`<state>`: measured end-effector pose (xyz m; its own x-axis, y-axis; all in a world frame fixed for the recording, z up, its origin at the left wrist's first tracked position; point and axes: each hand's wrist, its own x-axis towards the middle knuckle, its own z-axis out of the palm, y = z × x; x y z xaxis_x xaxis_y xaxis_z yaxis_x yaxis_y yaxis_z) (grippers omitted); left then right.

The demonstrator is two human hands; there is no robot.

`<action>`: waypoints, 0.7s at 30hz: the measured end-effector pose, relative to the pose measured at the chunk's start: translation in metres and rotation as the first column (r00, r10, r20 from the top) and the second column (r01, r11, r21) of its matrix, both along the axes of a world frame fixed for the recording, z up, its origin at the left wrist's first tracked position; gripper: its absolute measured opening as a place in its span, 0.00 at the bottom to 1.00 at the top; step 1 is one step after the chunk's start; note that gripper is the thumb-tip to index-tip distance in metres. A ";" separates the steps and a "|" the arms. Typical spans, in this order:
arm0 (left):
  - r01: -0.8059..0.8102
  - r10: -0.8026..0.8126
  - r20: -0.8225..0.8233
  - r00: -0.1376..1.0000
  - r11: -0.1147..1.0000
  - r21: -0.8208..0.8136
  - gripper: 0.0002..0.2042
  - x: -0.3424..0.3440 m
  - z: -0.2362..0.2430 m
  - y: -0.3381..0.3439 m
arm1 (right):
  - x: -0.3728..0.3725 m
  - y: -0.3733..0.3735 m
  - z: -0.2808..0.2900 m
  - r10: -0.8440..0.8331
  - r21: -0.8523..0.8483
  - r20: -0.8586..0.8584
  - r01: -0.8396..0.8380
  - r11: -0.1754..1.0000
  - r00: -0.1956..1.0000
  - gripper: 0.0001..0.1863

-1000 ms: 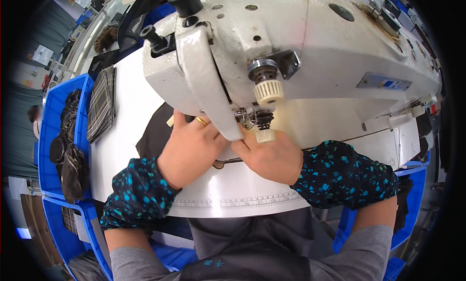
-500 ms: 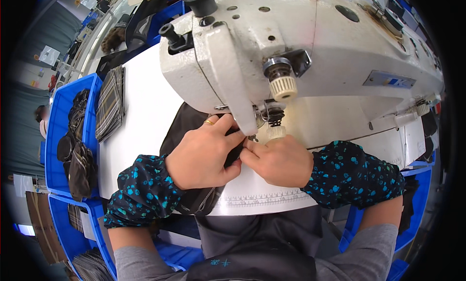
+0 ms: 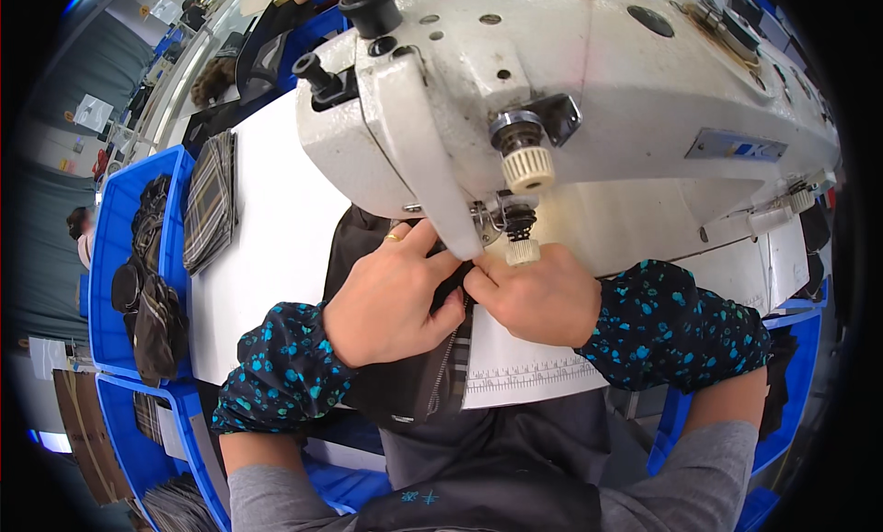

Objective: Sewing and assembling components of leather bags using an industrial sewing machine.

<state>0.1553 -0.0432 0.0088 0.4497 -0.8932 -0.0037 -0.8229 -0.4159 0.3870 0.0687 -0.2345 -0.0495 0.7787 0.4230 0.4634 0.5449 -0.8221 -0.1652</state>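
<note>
In the head view, the dark fabric piece [image 3: 391, 385] lies on the white table [image 3: 267, 228] under the left hand [image 3: 391, 297], with its upper end near the head of the white sewing machine [image 3: 552, 72] and its lower end over the table's front edge. The left hand is spread palm down across it; the index finger reaches toward the machine's presser area, and the thumb bends in below, with dark cloth showing in the narrow space between the two. Whether thumb and finger pinch the cloth, I cannot tell. A zipper [image 3: 446, 366] runs down the fabric's right part, below the left thumb, with a plaid strip [image 3: 461, 343] just beside it. The right hand [image 3: 543, 293] is at the fabric's right edge, its fingers curled close together and the tips near the left fingertips; their grip is hidden, so I cannot tell what they hold. Most of that hand is over bare table, right of the cloth, above the printed ruler [image 3: 543, 371]. Off to the left, a stack of plaid pieces [image 3: 212, 201] sits beside a blue bin [image 3: 175, 238].
</note>
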 end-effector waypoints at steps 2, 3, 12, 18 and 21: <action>-0.007 0.007 0.004 1.000 0.999 -0.043 0.18 -0.001 -0.003 0.003 | -0.001 -0.001 0.000 -0.001 -0.016 0.005 0.001 1.000 1.000 0.05; -0.013 0.013 0.003 1.000 0.999 -0.044 0.17 -0.002 -0.004 0.004 | -0.002 -0.001 0.000 -0.005 -0.043 0.000 0.005 0.999 1.000 0.05; -0.039 0.036 0.194 0.980 0.999 0.007 0.27 -0.018 -0.012 0.012 | -0.026 0.012 -0.004 0.172 -0.152 0.009 -0.169 0.974 0.985 0.11; -0.044 0.039 0.251 0.967 0.999 0.013 0.29 -0.023 -0.018 0.011 | -0.026 0.011 -0.004 0.127 -0.171 0.056 -0.116 0.978 0.990 0.12; -0.036 0.040 0.301 0.953 0.999 -0.018 0.27 -0.018 -0.023 0.007 | -0.020 0.009 -0.006 0.102 -0.180 0.098 -0.083 0.980 0.990 0.13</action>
<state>0.1374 -0.0358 -0.0142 0.4616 -0.8747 0.1480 -0.8859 -0.4456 0.1293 0.0485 -0.2254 -0.0558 0.6826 0.5727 0.4539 0.6264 -0.7785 0.0401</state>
